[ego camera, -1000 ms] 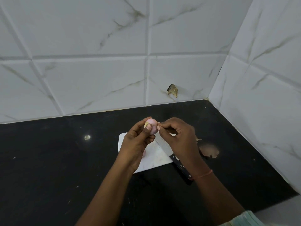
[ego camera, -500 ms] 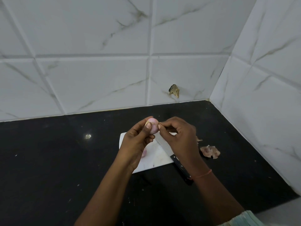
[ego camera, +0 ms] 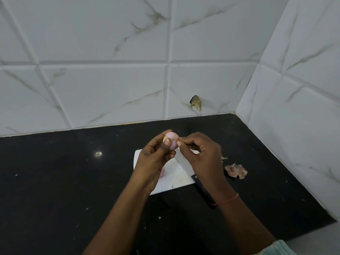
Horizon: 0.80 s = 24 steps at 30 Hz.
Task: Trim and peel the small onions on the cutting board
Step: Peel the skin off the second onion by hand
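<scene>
Left hand grip: the left hand (ego camera: pixel 153 159) holds a small pink onion (ego camera: pixel 172 140) raised above the cutting board, thumb across its front and fingers curled behind it.
Right hand grip: the right hand (ego camera: pixel 200 157) pinches a thin bit of skin at the onion's right side between thumb and forefinger; the other fingers are curled.
Change: the hands and onion sit much as they did half a second ago, the pinch staying at the same spot on the onion.
Cutting board: the white cutting board (ego camera: pixel 176 173) lies on the black counter (ego camera: pixel 64 181) beneath both hands; another pinkish onion piece (ego camera: pixel 161 173) peeks out beside the left wrist.
Knife: a knife (ego camera: pixel 201 190) lies across the board's right part, its dark handle running off the board under the right wrist.
Peels: a small heap of onion skins (ego camera: pixel 236 171) lies on the counter, right of the board.
Writing: none legible.
Wrist: a red thread (ego camera: pixel 228 199) circles the right wrist.
</scene>
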{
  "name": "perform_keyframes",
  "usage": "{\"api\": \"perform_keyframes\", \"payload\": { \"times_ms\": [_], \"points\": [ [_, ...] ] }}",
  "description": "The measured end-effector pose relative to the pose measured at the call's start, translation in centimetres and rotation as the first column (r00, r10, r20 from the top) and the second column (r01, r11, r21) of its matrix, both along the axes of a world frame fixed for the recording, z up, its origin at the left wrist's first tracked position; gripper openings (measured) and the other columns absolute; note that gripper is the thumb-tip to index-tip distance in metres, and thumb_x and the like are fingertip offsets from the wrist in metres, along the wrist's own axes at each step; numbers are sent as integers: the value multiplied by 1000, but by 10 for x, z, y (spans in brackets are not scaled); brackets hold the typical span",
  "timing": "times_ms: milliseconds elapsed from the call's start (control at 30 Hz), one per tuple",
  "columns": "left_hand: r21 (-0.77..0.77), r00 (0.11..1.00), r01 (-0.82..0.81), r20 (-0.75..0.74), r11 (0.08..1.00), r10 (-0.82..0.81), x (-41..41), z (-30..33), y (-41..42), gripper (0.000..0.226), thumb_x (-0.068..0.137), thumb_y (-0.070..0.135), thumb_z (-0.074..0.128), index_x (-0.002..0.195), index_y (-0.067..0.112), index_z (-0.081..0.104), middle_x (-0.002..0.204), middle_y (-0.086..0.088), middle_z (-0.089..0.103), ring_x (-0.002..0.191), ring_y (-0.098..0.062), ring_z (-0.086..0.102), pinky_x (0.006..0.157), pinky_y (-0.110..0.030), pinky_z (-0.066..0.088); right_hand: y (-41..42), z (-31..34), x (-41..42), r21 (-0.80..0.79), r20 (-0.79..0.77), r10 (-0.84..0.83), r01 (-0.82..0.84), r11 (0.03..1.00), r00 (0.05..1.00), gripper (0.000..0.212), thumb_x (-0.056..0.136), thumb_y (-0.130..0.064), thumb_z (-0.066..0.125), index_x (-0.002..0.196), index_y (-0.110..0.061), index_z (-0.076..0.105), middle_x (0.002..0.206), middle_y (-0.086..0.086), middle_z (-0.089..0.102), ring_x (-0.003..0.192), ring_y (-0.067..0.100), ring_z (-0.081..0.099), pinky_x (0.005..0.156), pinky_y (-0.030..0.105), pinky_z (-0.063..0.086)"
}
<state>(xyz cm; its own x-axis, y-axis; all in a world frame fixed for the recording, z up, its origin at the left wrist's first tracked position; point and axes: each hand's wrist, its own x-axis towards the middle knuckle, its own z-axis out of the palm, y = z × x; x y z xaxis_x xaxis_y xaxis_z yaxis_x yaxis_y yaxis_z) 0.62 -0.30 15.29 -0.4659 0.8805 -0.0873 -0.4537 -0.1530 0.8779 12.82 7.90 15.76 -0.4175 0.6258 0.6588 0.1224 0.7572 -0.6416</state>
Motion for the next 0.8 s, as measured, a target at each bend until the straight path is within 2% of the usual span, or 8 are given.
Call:
{"api": "perform_keyframes", "payload": {
  "times_ms": [367,567,700,800],
  "points": [
    [14,994,-7,-105,1000,8,-3,2,0,39,81,29,66,119,19,68,109,-2,75,95,-16,68,76,-21,55,2,7,1,-50,-17,33,-34,998,999,6,83,-12,75,83,-6,74,78,1,69,74,11,65,65,24,55],
    [1,985,-36,-168,999,36,-4,0,-1,41,80,32,69,119,20,69,110,-6,74,89,-16,67,76,-23,54,-1,4,-1,-73,-8,10,-11,997,1000,6,83,-10,74,80,-5,72,77,2,68,72,14,65,62,32,54],
    [-2,986,-29,-166,1000,29,-4,-1,-2,42,80,31,68,120,19,69,108,-4,74,84,-12,67,75,-21,54,-2,3,-2,-84,-13,-20,19,996,1000,9,83,-11,74,77,-5,71,74,0,67,69,13,63,61,28,53],
    [-1,990,-23,-142,1000,22,-2,-1,-2,42,80,30,68,121,18,68,109,-4,74,85,-12,67,75,-21,54,-3,2,-3,-100,-17,-57,55,993,998,6,83,-9,74,79,-6,71,74,-2,67,70,11,64,62,20,52]
  ]
}}
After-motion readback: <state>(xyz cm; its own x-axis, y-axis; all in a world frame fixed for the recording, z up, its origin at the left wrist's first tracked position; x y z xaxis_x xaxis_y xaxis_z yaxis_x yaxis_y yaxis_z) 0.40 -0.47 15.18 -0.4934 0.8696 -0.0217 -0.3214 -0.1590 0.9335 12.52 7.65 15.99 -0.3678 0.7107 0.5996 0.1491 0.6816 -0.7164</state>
